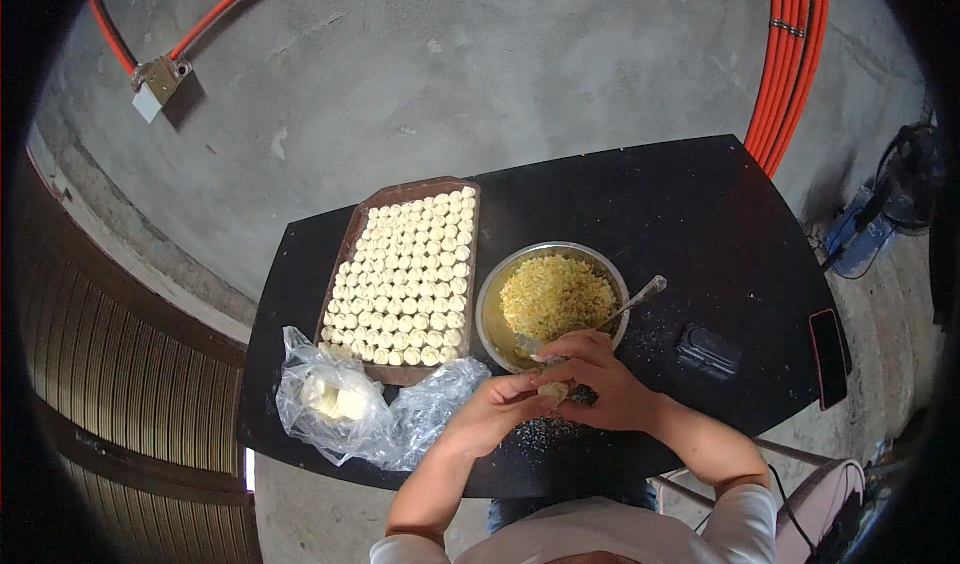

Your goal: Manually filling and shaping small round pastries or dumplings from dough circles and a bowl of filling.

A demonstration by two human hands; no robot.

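Observation:
Close together at the near side of a metal bowl point(487, 314), my left hand point(490, 412) and my right hand point(598, 382) are both closed on a small pale dumpling point(556, 391). Fingers cover much of it, so its shape is only partly visible. Crumbly yellow and green filling point(560, 289) fills the bowl. A metal spoon point(640, 299) leans in it, handle over the right rim. To the left lies a brown tray point(476, 264) carrying rows of small pale dumplings point(410, 274). Left of my left hand, a clear plastic bag point(300, 389) holds pale dough wrappers point(335, 399).
Everything stands on a black table point(650, 204) dusted with white flour near my hands. A dark rectangular case point(710, 352) lies right of the bowl. A phone point(828, 359) rests at the right edge. More crumpled plastic point(435, 414) lies by my left forearm. A concrete wall point(450, 74) stands behind.

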